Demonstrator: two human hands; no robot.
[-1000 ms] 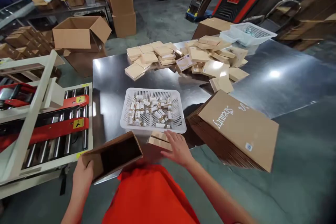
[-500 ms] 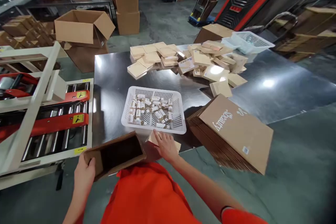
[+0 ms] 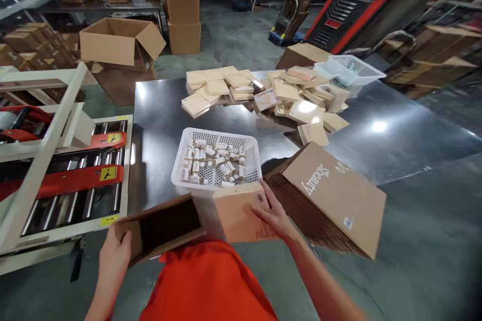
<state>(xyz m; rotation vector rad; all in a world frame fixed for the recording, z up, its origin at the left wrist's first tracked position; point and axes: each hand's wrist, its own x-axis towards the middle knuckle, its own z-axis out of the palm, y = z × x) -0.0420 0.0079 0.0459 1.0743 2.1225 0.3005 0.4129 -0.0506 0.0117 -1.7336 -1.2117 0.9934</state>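
Watching the head cam feed here. The left hand [image 3: 115,256] has an open carton [image 3: 160,225] tipped on its side, mouth facing up and toward the table, fingers curled round the near corner. My guess is it's held that way so the opening stays clear for loading. The grip looks closed and firm on the cardboard edge.

The right hand [image 3: 276,215] is on a flat tan box [image 3: 241,213] that sits just right of the carton, at the near edge of the steel table [image 3: 158,115]. The fingers are spread along the box's right side with the thumb on top, so the hand is partly open but clasping it. The box looks lifted and tilted a bit, though I can't tell for sure if its far edge touches the table.

Right behind the box is a white basket [image 3: 216,135] full of small bottles [image 3: 213,163], close enough to grab from. To the right there's a stack of flat cartons [image 3: 331,195] leaning at the table edge, top one printed "Beauty". I'd say it's parked there to keep it in easy reach.

Further back a loose pile of tan boxes [image 3: 263,93] is spread over the table, with a second basket [image 3: 352,70] at the far right. On the left is a roller conveyor [image 3: 75,185] with red guides, butted up to the table.
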